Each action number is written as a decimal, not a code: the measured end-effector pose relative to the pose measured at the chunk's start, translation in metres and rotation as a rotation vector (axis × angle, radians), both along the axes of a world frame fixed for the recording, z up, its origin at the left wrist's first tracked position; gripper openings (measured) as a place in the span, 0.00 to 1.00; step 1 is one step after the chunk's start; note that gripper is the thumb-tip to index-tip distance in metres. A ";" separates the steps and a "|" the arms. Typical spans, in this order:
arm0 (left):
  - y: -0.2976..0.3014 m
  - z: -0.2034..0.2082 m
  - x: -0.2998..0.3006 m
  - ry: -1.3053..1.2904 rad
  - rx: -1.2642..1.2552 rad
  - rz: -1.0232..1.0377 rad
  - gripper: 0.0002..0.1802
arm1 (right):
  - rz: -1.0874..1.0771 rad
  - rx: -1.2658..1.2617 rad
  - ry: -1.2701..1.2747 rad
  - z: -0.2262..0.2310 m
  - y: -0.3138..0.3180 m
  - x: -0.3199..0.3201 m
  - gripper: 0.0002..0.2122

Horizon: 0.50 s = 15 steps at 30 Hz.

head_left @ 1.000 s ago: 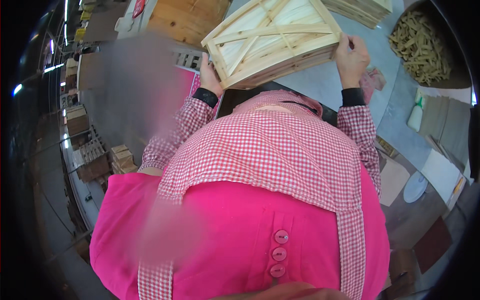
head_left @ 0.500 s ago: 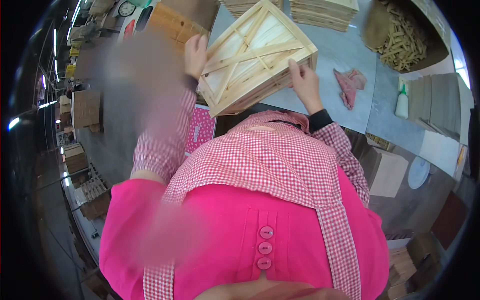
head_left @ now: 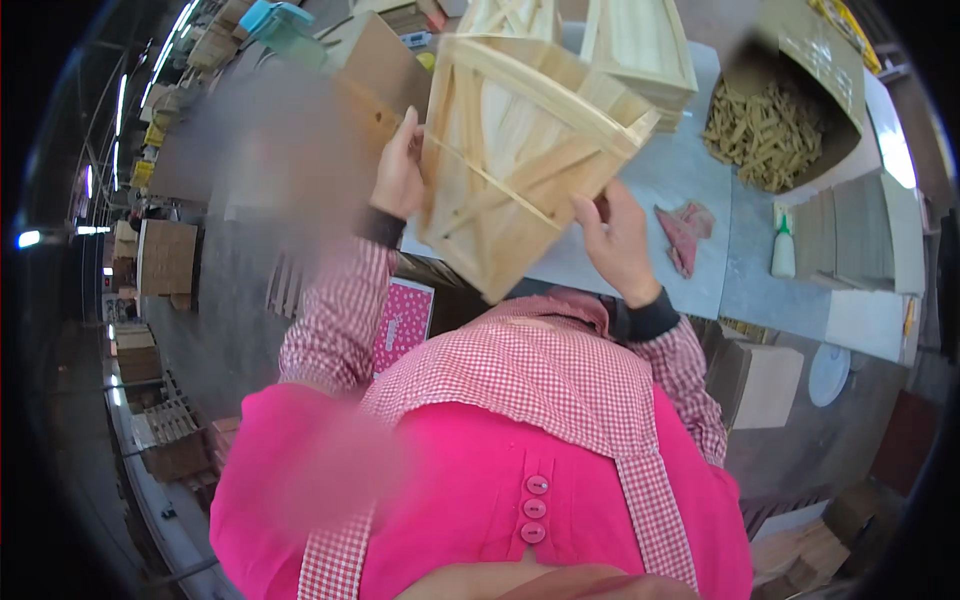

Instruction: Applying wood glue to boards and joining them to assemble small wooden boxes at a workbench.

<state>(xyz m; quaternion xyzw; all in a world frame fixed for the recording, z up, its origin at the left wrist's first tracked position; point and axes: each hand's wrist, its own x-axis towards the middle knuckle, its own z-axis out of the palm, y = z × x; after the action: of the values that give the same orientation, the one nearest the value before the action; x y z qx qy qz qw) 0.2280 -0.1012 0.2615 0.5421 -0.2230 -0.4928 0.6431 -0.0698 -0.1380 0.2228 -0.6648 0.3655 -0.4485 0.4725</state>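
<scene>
L hand (head_left: 400, 178), part-curled, is set on L side of wooden crate (head_left: 520, 165), R hand (head_left: 618, 238), thumb fwd & fingers bent, on its R edge, crate being held over worktop's (head_left: 752, 250) near L corner, tipped differently vs a sec ago, so apparently still being turned

The crate (head_left: 500, 130) is hanging tilted between the left grip (head_left: 402, 175) on its left side and the right grip (head_left: 620, 238) on its lower right edge. Behind it, two stacks of panels (head_left: 640, 45) are standing side by side on the counter (head_left: 700, 275). A cloth (head_left: 685, 235) is lying just right of the right grip, and a bottle (head_left: 783, 252) is standing farther right, beside upright boards (head_left: 855, 235). Behind the bottle, wood strips (head_left: 765, 138) are lying heaped in an open carton (head_left: 825, 85). Left of the crate's lower corner, a flat package (head_left: 403, 325) is lying nearer the viewer.
</scene>
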 end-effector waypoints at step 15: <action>0.078 -0.040 -0.020 0.005 0.084 0.018 0.20 | 0.457 -0.231 0.561 0.030 -0.072 -0.093 0.16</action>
<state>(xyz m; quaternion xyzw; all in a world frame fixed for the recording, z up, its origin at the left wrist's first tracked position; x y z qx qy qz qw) 0.2084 -0.0235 0.2218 0.5693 -0.1955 -0.4972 0.6249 -0.1627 -0.2101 0.2525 -0.8750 0.2698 -0.1704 0.3640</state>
